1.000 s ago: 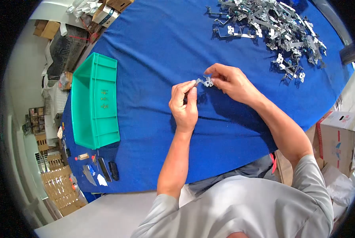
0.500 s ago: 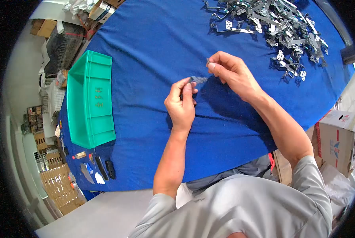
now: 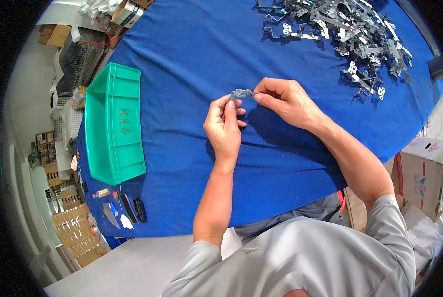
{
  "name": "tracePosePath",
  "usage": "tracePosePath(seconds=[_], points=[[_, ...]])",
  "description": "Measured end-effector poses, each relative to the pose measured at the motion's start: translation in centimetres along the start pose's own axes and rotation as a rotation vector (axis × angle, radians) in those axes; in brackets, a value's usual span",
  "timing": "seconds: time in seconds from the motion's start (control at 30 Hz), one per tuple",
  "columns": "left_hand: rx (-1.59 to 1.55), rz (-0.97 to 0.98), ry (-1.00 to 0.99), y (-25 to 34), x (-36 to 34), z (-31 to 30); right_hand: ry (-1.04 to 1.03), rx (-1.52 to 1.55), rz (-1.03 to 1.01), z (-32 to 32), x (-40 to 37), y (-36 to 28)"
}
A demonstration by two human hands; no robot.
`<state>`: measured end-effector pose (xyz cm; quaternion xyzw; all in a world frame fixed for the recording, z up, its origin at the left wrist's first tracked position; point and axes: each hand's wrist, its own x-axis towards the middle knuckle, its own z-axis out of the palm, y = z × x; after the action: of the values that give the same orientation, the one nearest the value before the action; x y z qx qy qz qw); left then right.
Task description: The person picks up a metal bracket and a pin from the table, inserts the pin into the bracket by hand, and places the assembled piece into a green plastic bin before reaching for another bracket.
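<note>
My left hand pinches a small grey metal part between thumb and forefinger, above the blue cloth. From the right, my right hand reaches the part's end, its thumb and forefinger closed together. A thin piece shows at those fingertips, too small to make out. Whether it is joined to the grey part cannot be seen.
A pile of metal brackets lies at the upper right. The green bin stands on the left. Near the lower left edge are a small bottle and black tools. A cardboard box stands beyond the right edge.
My right fingertips have moved down and left to the end of the grey part. The part has turned in my left fingers and shows more of its shape.
</note>
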<state>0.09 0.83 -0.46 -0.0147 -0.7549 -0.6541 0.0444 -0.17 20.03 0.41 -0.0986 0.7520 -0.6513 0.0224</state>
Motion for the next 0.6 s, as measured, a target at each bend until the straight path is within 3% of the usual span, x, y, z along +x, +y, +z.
tracePosePath(seconds=[0.17, 0.27, 0.6], points=[[-0.023, 0.031, -0.003, -0.2, 0.0, -0.1, 0.012, -0.076, -0.024, 0.1, -0.2, -0.3], [0.055, 0.185, 0.013, -0.6, 0.1, -0.3, 0.041, -0.159, -0.061, 0.0, -0.2, -0.2], [0.149, 0.248, -0.016, -0.4, -0.1, -0.7, 0.063, -0.167, -0.114, -0.2, 0.1, 0.6]])
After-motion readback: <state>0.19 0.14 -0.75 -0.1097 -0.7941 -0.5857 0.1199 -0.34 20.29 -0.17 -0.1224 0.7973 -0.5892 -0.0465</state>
